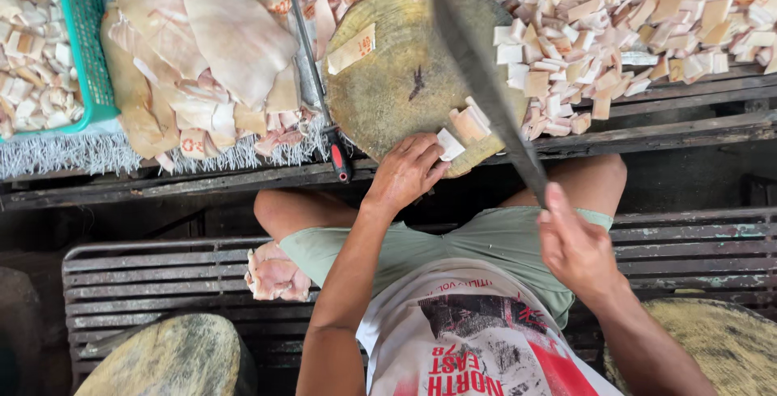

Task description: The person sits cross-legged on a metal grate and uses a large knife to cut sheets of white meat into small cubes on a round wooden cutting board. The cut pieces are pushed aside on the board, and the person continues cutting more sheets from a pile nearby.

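The left hand (pixel 407 171) rests on the near edge of the round chopping block (pixel 405 80), fingers curled over a small pale cut piece (pixel 450 145). The right hand (pixel 573 244) is closed round the handle of a long dark cleaver (pixel 486 88), blade blurred, slanting across the block above the pieces. Right of the block a heap of cut squares (pixel 647 16) covers the counter (pixel 688 129); left lie large pale sheets (pixel 218 40), some red-stamped, and a green basket (pixel 85 48) cut off by the frame.

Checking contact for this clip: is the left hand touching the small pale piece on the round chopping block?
Touching. The head view shows the left hand with its fingertips resting on the small pale piece at the chopping block edge.
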